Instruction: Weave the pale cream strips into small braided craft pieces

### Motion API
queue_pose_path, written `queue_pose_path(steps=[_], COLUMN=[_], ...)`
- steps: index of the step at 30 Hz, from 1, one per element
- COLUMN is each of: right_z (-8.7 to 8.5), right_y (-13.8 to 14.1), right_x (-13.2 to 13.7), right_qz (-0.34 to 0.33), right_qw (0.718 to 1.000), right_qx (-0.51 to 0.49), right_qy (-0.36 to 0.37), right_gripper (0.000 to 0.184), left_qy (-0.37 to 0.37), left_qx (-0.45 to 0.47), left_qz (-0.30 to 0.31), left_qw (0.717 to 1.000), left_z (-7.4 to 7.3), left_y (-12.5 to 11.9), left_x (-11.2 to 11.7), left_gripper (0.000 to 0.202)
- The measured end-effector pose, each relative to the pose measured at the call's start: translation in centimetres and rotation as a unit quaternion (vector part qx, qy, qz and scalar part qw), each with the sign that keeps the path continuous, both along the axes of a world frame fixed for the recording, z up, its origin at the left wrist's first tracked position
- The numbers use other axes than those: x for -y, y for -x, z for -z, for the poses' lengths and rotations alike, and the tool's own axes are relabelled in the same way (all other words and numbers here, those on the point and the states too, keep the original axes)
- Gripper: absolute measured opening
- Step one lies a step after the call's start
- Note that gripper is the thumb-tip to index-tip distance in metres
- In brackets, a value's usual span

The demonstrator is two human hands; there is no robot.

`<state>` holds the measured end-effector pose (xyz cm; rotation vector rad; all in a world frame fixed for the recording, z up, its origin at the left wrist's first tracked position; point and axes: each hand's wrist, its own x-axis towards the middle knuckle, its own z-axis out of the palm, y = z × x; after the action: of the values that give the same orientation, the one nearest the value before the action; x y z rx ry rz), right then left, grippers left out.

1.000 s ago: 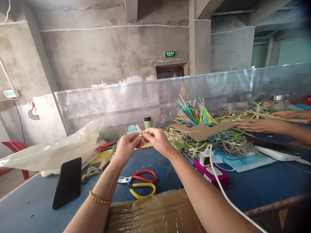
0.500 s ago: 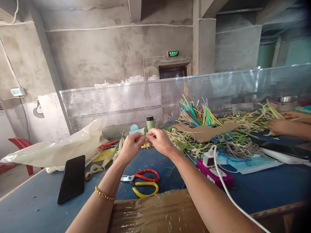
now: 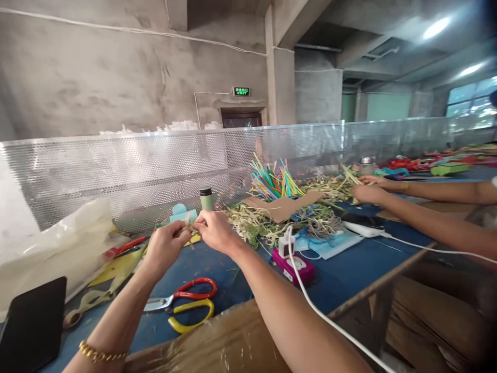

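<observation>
My left hand [image 3: 166, 246] and my right hand [image 3: 214, 231] are raised together above the blue table [image 3: 349, 269], fingertips meeting. Both pinch a small pale strip [image 3: 188, 224] between them, its end poking up. The fingers of each hand are curled closed around it. A gold bracelet [image 3: 100, 353] circles my left wrist. Below the hands lie red-handled scissors [image 3: 186, 296] and a yellow-handled pair [image 3: 192, 314].
A heap of pale and green strips [image 3: 256, 223] with coloured straws [image 3: 272, 181] and a cardboard piece [image 3: 283, 206] lies behind. Another person's hands [image 3: 368, 192] work at the right. A pink power strip [image 3: 294, 265], black phone [image 3: 33, 324], plastic bag [image 3: 50, 248], cardboard box [image 3: 202, 347] and perforated metal screen [image 3: 116, 171] surround me.
My view has swung to the right, so everything slid left in frame. My hands stay pinched on the strip, a little lower. The other person's hands pulled back toward the strip heap.
</observation>
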<state>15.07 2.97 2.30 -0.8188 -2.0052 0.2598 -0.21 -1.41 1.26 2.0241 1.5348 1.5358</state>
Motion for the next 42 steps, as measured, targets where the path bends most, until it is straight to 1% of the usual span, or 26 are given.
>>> queue_pose_path(steps=[2, 4, 6, 7, 9, 10, 11, 13, 14, 16, 18, 19, 21, 23, 25, 27, 30, 31, 33, 36, 39, 42], right_z=[0.1, 0.1, 0.0, 0.0, 0.0, 0.0, 0.0, 0.0, 0.0, 0.0, 0.0, 0.0, 0.1, 0.2, 0.2, 0.2, 0.3, 0.4, 0.7, 1.1, 1.4, 1.3], right_y=[0.1, 0.3, 0.3, 0.3, 0.2, 0.1, 0.1, 0.0, 0.0, 0.1, 0.1, 0.2, 0.4, 0.6, 0.6, 0.6, 0.7, 0.8, 1.1, 1.5, 1.7, 1.7], right_x=[-0.2, -0.3, -0.4, -0.5, -0.8, -0.9, -1.0, -1.1, -1.1, -0.9, -0.7, -0.6, -0.6, -0.7, -0.7, -0.7, -0.6, -0.6, -0.7, -1.0, -1.1, -1.0], right_qz=[0.009, 0.017, 0.01, 0.006, -0.007, -0.016, -0.029, -0.067, -0.092, -0.144, -0.192, -0.205, -0.206, -0.19, -0.184, -0.195, -0.235, -0.243, -0.231, -0.167, -0.101, -0.052], right_qw=[1.0, 1.0, 1.0, 0.999, 0.998, 0.997, 0.996, 0.987, 0.978, 0.949, 0.924, 0.916, 0.913, 0.919, 0.92, 0.912, 0.891, 0.888, 0.897, 0.931, 0.965, 0.977], right_qx=[0.014, 0.016, -0.002, -0.016, -0.048, -0.069, -0.089, -0.137, -0.168, -0.232, -0.263, -0.267, -0.263, -0.254, -0.254, -0.267, -0.288, -0.29, -0.285, -0.266, -0.216, -0.188], right_qy=[-0.007, -0.017, -0.027, -0.03, -0.026, -0.019, -0.002, 0.05, 0.084, 0.154, 0.2, 0.215, 0.233, 0.236, 0.233, 0.242, 0.26, 0.261, 0.247, 0.187, 0.111, 0.085], right_gripper=[0.012, 0.01, 0.008, 0.009, 0.011, 0.011, 0.011, 0.007, 0.008, 0.014, 0.021, 0.024, 0.028, 0.031, 0.033, 0.035, 0.037, 0.037, 0.036, 0.031, 0.026, 0.024], left_qy=[0.009, 0.013, 0.013, 0.018, 0.043, 0.052, 0.057, 0.052, 0.05, 0.053, 0.048, 0.046, 0.051, 0.064, 0.064, 0.047, 0.022, 0.018, 0.019, 0.037, 0.049, 0.045], left_qx=[-0.016, -0.005, 0.024, 0.05, 0.112, 0.135, 0.146, 0.171, 0.181, 0.19, 0.206, 0.208, 0.202, 0.194, 0.194, 0.203, 0.224, 0.231, 0.242, 0.231, 0.191, 0.169], left_qz=[-0.011, -0.017, 0.003, 0.03, 0.124, 0.157, 0.175, 0.182, 0.182, 0.187, 0.187, 0.189, 0.202, 0.217, 0.217, 0.204, 0.189, 0.187, 0.183, 0.172, 0.129, 0.088], left_qw=[1.0, 1.0, 1.0, 0.998, 0.985, 0.977, 0.972, 0.967, 0.965, 0.962, 0.959, 0.959, 0.957, 0.955, 0.955, 0.957, 0.956, 0.955, 0.953, 0.957, 0.972, 0.981], left_z=[0.0, 0.0, -0.2, -0.3, -0.5, -0.6, -0.7, -0.8, -0.8, -0.7, -0.7, -0.7, -0.7, -0.7, -0.7, -0.6, -0.4, -0.4, -0.2, 0.0, 0.1, 0.1], left_y=[0.1, 0.2, 0.2, 0.2, 0.1, 0.1, 0.0, -0.1, -0.1, -0.1, -0.2, -0.2, -0.2, -0.3, -0.3, -0.3, -0.4, -0.4, -0.5, -0.6, -0.6, -0.8], left_x=[0.0, 0.0, 0.0, 0.0, 0.0, 0.0, 0.1, 0.0, 0.0, -0.1, -0.2, -0.2, -0.1, -0.1, -0.1, -0.2, -0.5, -0.6, -0.8, -0.9, -0.9, -0.7], left_gripper=[0.019, 0.019, 0.018, 0.016, 0.016, 0.015, 0.013, 0.011, 0.012, 0.012, 0.012, 0.012, 0.012, 0.015, 0.018, 0.022, 0.025, 0.025, 0.026, 0.027, 0.026, 0.027])
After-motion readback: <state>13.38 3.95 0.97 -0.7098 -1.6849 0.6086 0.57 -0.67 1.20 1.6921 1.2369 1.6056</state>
